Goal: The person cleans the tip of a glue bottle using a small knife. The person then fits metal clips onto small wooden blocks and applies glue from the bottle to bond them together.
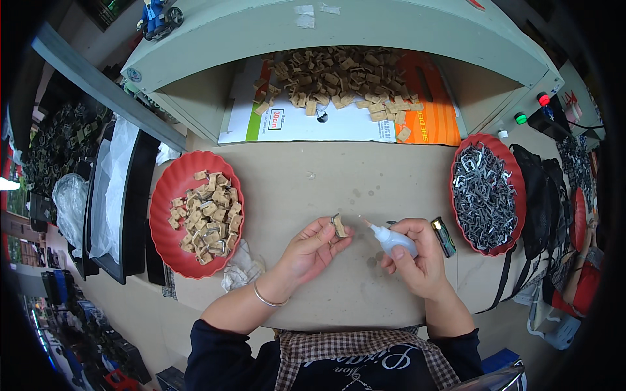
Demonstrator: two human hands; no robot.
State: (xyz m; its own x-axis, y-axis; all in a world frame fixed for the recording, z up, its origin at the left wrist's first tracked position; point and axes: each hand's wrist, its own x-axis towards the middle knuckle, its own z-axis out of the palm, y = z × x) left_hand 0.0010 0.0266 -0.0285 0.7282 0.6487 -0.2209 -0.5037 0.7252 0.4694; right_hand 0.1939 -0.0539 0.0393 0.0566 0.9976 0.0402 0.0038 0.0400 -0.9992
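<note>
My left hand (309,253) pinches a small tan block with a metal strip (339,226) between thumb and fingers, over the middle of the table. A small translucent squeeze bottle (395,241) is in my right hand (420,264). It is tilted, and its thin nozzle points up and left toward the tan block, a short gap away. On the left, a red scalloped bowl (163,225) holds many tan blocks (210,214), several with metal strips on them. A second red bowl (518,195) on the right is full of small bent metal clips (481,189).
A dark cylinder with a gold-coloured end (443,236) lies beside my right hand. Crumpled tissue (242,267) sits by the left bowl. At the back, a pale green cabinet (352,29) covers a pile of tan blocks (339,72) on printed cardboard. Black trays (124,215) stand at far left.
</note>
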